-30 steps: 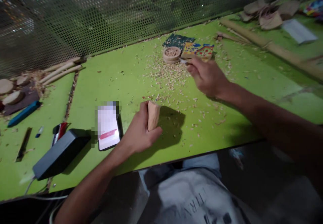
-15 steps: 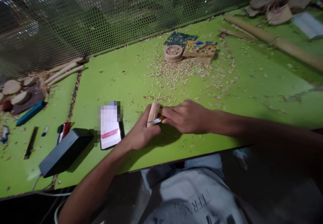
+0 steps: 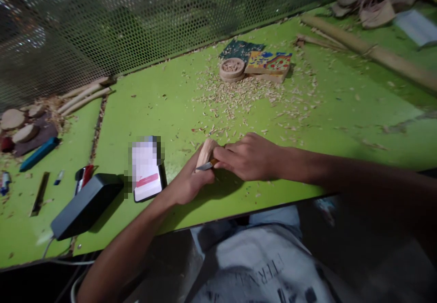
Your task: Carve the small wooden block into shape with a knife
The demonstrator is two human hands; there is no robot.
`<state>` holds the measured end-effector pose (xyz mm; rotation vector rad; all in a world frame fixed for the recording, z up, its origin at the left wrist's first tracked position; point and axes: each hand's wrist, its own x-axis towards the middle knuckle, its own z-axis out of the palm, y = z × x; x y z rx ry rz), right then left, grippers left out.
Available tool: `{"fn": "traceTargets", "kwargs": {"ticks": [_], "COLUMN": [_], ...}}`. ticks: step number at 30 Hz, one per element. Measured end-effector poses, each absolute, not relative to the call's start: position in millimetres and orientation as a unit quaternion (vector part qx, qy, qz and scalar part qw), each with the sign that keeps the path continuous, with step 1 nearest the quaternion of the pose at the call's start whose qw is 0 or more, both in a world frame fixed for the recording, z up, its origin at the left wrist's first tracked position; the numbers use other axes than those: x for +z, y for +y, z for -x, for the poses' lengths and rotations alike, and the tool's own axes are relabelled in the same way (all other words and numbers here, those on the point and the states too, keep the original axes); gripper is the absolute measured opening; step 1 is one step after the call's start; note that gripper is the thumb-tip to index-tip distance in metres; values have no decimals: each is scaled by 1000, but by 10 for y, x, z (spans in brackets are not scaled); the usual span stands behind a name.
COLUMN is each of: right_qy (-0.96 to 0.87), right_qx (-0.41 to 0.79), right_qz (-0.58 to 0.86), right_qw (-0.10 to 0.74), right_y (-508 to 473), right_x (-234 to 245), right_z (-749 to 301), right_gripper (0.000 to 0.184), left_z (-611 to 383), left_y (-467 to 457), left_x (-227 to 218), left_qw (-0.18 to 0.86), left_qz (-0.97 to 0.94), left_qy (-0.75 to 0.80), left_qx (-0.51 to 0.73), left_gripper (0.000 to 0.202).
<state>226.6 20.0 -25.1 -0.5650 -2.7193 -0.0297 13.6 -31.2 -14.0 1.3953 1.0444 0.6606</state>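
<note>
My left hand is closed around a small pale wooden block, holding it upright just above the green table. My right hand is closed on a small carving knife, whose blade lies against the block's lower side. The two hands touch at the block, near the table's front edge. Wood shavings are scattered behind them.
A phone and a dark box lie left of my hands. A round carved wooden piece and a colourful block sit at the back. Sticks, wood discs and pens lie far left. Wire mesh backs the table.
My right hand came back from the round carved piece at the back with the knife and set its blade against the block. The left hand has kept hold of the block.
</note>
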Motion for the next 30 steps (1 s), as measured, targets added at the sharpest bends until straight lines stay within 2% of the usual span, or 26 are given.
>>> {"fn": "traceTargets", "kwargs": {"ticks": [4,10,14,18,20,22,25,30], "right_qy": [-960,-953,-955,-912,-868,-849,-861,-929], "right_qx": [-11,-24,-2,81,85,73,84,88], "right_qz": [205,208,217,364,443,460,427,292], "right_qw": [189,217,199,173,209,250,263,212], "right_y": [226,204,214,654,951,1129,1028,416], "right_x": [-261,-248,-224,-295,-348,-371,-317,-177], "right_z": [-2266,-2244,-2242,-2456,-2609,-2697,-2627,-2345], "right_gripper": [47,46,48,47,46,43,43,54], "left_z": [-127,-94,-92,-95,-79,-51,-3,11], "left_y": [-340,-355,-375,-441,-451,-428,-367,-342], "left_x": [-190,-257,-219,-98,-55,-57,-133,-233], "left_qw": [637,706,731,745,752,751,740,669], "left_qz": [-559,-492,-449,-428,-440,-441,-450,-499], "left_qy": [438,416,430,436,410,400,400,458], "left_qx": [300,294,280,267,269,287,301,306], "left_gripper": [30,36,44,71,76,76,75,60]}}
